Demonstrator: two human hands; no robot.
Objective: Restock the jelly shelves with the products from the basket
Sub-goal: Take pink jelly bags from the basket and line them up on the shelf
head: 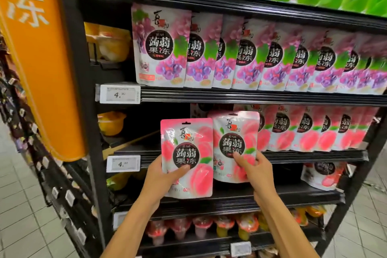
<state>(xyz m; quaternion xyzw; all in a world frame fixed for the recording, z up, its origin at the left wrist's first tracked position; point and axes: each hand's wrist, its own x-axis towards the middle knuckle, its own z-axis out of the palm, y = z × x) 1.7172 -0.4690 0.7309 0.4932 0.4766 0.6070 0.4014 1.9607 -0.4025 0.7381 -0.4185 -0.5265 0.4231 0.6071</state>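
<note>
At lower centre my left hand grips one peach pouch, my right hand a second pouch, fingers curled round their bottoms, upright for the gap beside the peach row.

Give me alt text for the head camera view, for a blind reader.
The left hand holds one peach jelly pouch and the right hand a second pouch, before a shelf of matching peach pouches. Grape pouches fill the shelf above.

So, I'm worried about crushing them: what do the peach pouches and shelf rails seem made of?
Peach pouches: glossy flexible plastic film, likely; glare streaks and wrinkles show. Shelf rails: black, ribbed, semi-matte; plastic or coated metal, can't tell.
</note>
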